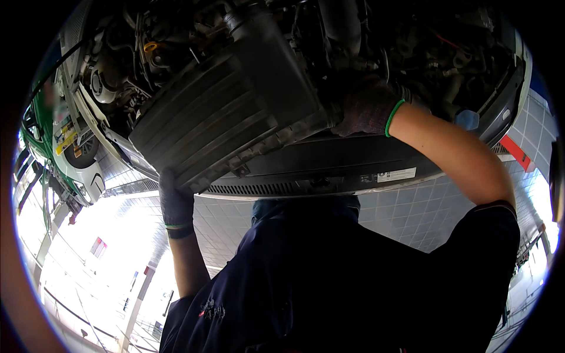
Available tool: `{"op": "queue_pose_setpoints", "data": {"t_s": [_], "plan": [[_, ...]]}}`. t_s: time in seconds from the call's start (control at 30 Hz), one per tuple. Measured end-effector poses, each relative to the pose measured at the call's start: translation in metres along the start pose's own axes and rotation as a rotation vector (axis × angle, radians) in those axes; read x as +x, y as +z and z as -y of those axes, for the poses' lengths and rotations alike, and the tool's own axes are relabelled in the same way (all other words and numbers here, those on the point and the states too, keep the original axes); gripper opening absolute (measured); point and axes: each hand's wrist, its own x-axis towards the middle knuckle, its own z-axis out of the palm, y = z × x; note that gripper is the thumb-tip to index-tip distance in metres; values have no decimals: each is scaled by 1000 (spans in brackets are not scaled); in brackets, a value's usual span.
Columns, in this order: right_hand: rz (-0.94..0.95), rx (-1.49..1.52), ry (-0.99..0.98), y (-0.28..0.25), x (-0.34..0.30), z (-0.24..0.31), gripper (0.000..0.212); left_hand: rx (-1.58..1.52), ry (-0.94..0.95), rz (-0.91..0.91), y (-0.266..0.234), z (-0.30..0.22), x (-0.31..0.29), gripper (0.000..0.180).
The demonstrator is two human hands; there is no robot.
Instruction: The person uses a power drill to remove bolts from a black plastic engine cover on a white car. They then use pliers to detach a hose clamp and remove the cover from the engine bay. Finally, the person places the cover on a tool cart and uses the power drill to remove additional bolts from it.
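Note:
A large black ribbed air filter housing (206, 112) lies tilted over the front of an open engine bay. My left hand (176, 197), in a dark knitted glove, grips its lower left corner from below, with the fingertips hidden by the housing. At the housing's right end is my right hand (368, 107), in a dark glove with a green cuff. Its fingers curl against the housing's edge, partly lost in shadow. A wide black duct (244, 20) rises from the top of the housing.
Dark engine parts and hoses surround the housing. A yellow-orange ring handle (152, 46) shows at the upper left, a blue cap (467, 120) at the right. The black front panel (353, 167) runs below the bay. Another white vehicle (82, 159) stands at the left.

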Motion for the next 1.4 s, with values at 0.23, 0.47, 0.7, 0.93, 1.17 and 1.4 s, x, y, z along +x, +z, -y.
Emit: {"op": "queue_pose_setpoints", "data": {"t_s": [0.23, 0.47, 0.7, 0.93, 1.17, 1.4], "plan": [[-128, -54, -61, 22, 8, -4, 79, -706, -387, 20, 1, -27, 27, 73], [-818, -30, -370, 63, -30, -65, 52, -832, -495, 45, 7, -27, 27, 74], [-1184, 721, 190, 134, -99, -71, 33, -804, -566, -17, 14, -20, 31, 80], [-1254, 427, 95, 165, -102, -49, 32, -924, -573, -6, 10, 0, 35, 84], [-1305, 271, 40, 173, -86, -52, 29, -914, -532, 42, 8, -9, 36, 86], [-1343, 153, 76, 179, -84, -50, 26, -900, -481, 113, 5, -12, 39, 80]]}}
